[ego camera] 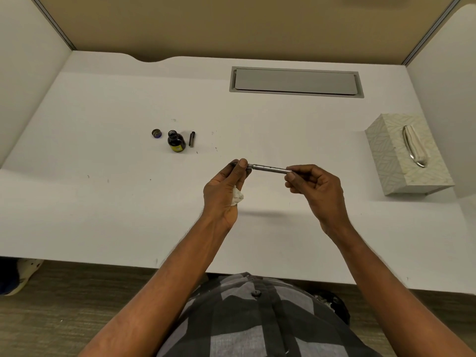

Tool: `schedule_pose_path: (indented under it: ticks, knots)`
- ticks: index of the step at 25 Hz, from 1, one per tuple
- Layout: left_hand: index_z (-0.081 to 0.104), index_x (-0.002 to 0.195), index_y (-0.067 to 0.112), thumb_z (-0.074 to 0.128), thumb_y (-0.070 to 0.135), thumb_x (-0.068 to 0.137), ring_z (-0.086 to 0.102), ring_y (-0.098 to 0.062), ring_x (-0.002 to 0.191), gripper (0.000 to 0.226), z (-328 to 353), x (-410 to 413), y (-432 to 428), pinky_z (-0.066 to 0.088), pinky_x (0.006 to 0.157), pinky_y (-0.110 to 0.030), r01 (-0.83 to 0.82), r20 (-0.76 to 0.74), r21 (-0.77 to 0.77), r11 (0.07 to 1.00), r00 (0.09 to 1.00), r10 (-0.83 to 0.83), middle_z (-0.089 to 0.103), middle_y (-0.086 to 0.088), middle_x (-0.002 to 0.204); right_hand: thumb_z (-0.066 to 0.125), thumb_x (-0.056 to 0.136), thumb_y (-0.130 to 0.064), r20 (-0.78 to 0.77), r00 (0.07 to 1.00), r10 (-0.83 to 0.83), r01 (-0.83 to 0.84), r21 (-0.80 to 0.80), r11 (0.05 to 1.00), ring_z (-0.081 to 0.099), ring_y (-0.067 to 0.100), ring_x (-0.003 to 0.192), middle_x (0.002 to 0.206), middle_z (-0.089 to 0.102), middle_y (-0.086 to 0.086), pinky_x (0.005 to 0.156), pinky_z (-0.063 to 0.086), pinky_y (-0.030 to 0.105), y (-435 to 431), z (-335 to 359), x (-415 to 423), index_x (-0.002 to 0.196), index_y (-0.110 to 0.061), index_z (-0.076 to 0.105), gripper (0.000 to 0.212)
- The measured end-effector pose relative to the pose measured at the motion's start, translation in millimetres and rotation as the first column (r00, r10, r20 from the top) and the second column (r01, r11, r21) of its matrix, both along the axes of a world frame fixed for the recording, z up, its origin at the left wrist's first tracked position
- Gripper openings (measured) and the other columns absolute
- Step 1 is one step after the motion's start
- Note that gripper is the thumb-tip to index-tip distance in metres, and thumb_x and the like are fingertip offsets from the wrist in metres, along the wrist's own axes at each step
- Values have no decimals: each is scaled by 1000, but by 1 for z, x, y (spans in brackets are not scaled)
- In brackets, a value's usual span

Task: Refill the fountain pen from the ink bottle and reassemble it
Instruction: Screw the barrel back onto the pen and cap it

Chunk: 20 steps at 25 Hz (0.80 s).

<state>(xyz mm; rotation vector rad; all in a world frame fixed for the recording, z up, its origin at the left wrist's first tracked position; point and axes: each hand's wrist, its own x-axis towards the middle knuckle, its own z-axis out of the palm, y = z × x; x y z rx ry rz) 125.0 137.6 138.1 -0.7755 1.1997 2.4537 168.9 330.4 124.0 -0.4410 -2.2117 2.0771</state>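
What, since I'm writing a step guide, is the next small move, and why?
Probably twist the silver pen body snug with the right hand while the left hand steadies the nib end: both pinch it in line, a tissue is tucked away, and the dark pen part lies beside the ink bottle.

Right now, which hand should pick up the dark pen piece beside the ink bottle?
Probably the right hand: it pinches only the end of the pen, while the left hand, though nearer the pen piece, also holds a tissue.
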Motion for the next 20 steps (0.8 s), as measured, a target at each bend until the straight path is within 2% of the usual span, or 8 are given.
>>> schedule_pose_path:
  ticks: [3, 5, 7, 10, 13, 15, 17, 20]
  knots:
    - [70, 97, 13, 72, 7, 89, 75, -11, 88, 10, 0, 0, 0, 38, 71, -21, -6, 6, 4, 1000, 1000, 6, 78, 5, 80, 71, 98, -23, 35, 999, 14, -17, 75, 997, 74, 16, 76, 83, 77, 9, 73, 59, 25, -1, -2, -1, 101, -11, 76, 14]
    - [70, 97, 11, 70, 5, 89, 75, -12, 86, 10, -2, 0, 0, 43, 78, -21, -24, 4, 29, 999, 1000, 24, 78, 3, 80, 66, 101, -28, 55, 998, 32, -38, 111, 993, 73, 13, 76, 83, 77, 5, 72, 58, 25, -3, -3, -2, 100, -11, 76, 19]
    - [70, 98, 10, 70, 4, 90, 76, -11, 81, 10, -2, 0, -1, 46, 81, -21, -33, 5, 39, 999, 999, 33, 78, 1, 82, 66, 101, -26, 36, 999, 38, -41, 87, 995, 75, 15, 87, 93, 78, 5, 79, 62, 28, -3, -4, -3, 108, -13, 75, 18]
    - [70, 98, 11, 71, 5, 89, 76, -10, 82, 11, -2, -1, -2, 41, 69, -19, -23, 8, 18, 1000, 1000, 23, 78, 1, 82, 75, 94, -16, -14, 999, 46, -46, 16, 999, 73, 16, 96, 104, 77, 2, 89, 60, 26, 0, -1, -4, 116, -15, 72, 22]
    - [70, 97, 10, 70, 3, 89, 77, -11, 81, 10, -2, -1, -2, 46, 84, -20, -44, -9, 31, 999, 999, 44, 78, 2, 80, 75, 94, -17, -4, 1000, 22, -22, 13, 1000, 75, 18, 85, 91, 77, 1, 84, 60, 29, 0, 1, -6, 105, -12, 75, 12]
    - [70, 99, 9, 70, 3, 89, 77, -12, 81, 12, -3, -2, -1, 48, 86, -20, -40, -16, 31, 999, 999, 40, 78, 2, 81, 72, 97, -24, 13, 1000, -9, 9, 18, 1000, 75, 18, 80, 85, 77, 4, 79, 60, 32, -3, 1, -8, 101, -9, 76, 16]
    - [70, 101, 8, 71, 3, 89, 77, -12, 82, 12, -3, -3, -2, 48, 82, -19, -37, -20, 32, 999, 999, 37, 78, 1, 82, 73, 96, -24, 25, 1000, -3, 3, -6, 1000, 76, 16, 86, 93, 79, 8, 83, 62, 33, -4, 1, -9, 106, -10, 76, 18]
    - [70, 100, 7, 71, 2, 89, 77, -14, 82, 13, -5, -5, -3, 50, 92, -21, -56, -25, 43, 998, 998, 57, 77, -3, 90, 81, 88, -13, -17, 999, 40, -41, -14, 999, 74, 11, 100, 107, 78, 0, 92, 58, 23, -4, 2, -7, 116, -16, 73, 29]
